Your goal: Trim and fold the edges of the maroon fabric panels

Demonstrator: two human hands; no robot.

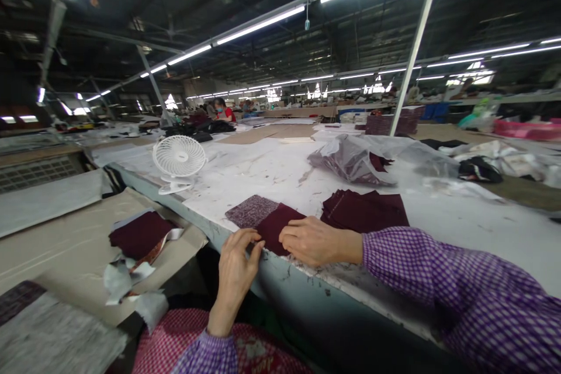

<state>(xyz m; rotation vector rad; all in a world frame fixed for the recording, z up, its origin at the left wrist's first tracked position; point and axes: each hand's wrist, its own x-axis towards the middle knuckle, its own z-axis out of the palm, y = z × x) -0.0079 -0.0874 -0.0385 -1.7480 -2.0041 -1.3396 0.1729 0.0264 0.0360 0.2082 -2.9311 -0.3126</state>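
A maroon fabric piece (275, 223) lies flat at the near edge of the white-topped table, beside a speckled grey-maroon fabric piece (252, 210). The border between the two pieces shows no visible gap. My left hand (238, 266) pinches the maroon piece's near left edge between thumb and fingers. Curled over its near right side, my right hand (313, 241) grips the same cloth, with its fingertips partly hidden. Just beyond my right wrist sits a loose stack of maroon fabric pieces (366, 210).
A white fan (179, 159) stands at the table's left edge. Clear plastic bags (350, 158) holding maroon cloth lie further back. To the left, a lower beige surface (65, 251) bears maroon cloth and scraps. A pale post (412, 52) rises behind. A person in red (225, 112) is far off.
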